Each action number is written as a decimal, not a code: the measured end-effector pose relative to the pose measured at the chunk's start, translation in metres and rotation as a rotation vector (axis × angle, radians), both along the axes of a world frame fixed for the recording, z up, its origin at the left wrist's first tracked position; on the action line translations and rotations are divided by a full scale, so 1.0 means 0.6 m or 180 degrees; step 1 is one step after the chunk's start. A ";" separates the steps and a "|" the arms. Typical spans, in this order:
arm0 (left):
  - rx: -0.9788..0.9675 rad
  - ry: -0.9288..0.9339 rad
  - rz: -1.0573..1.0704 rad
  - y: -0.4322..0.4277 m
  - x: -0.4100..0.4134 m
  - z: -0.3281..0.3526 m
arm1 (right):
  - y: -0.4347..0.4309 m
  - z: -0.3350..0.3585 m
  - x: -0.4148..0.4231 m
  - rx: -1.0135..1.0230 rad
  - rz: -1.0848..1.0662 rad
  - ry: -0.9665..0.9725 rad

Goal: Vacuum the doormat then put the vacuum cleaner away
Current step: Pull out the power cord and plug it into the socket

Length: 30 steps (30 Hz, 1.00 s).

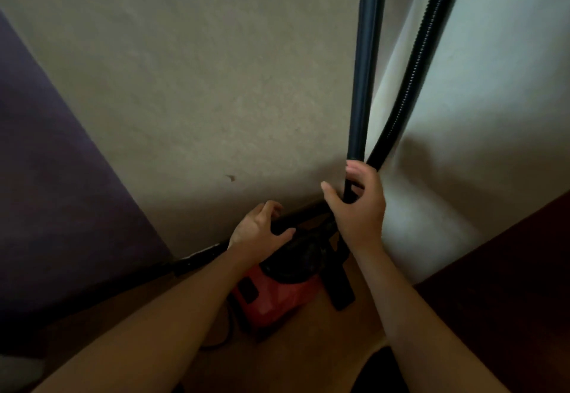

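A red vacuum cleaner (271, 297) with a black top stands on the floor in a wall corner, below my hands. Its dark rigid tube (365, 62) rises upright along the corner, and the black ribbed hose (416, 59) runs up beside it on the right. My right hand (354, 207) grips the lower end of the tube, fingers curled round it. My left hand (260, 227) grips a black part on top of the vacuum body. The black floor nozzle (339, 287) pokes out to the right of the body. No doormat is in view.
A beige wall (200, 84) faces me and a white wall (493, 99) is on the right. A purple surface (46, 176) fills the left. A dark brown piece of furniture (509, 284) stands at the right. A black baseboard (197, 258) runs along the wall's foot. The vacuum's cord (225, 331) trails on the floor.
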State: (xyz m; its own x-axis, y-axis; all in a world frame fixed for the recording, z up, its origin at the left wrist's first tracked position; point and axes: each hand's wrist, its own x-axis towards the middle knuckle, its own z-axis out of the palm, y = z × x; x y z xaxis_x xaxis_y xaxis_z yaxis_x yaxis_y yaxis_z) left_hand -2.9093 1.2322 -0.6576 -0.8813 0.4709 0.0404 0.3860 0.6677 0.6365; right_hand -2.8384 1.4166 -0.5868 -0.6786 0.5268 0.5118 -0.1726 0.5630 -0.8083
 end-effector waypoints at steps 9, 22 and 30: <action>-0.0208 0.0663 0.0566 -0.173 0.041 0.042 | -0.167 -0.060 -0.025 0.0341 0.1525 -0.0726; -0.0288 -0.0096 0.1740 -0.360 0.191 -0.080 | -0.267 -0.199 -0.036 0.1604 0.3191 -0.1642; -0.0379 -0.0726 0.1735 -0.388 0.255 -0.163 | -0.256 -0.258 -0.015 0.1937 0.3066 -0.1953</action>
State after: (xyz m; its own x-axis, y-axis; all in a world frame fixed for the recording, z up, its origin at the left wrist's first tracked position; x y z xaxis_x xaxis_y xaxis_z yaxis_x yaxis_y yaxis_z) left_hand -2.7564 0.9992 -0.7553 -0.9772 -0.0616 -0.2033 -0.1695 0.8028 0.5717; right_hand -2.8477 1.2632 -0.7416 -0.8603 -0.5088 -0.0331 -0.4061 0.7231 -0.5588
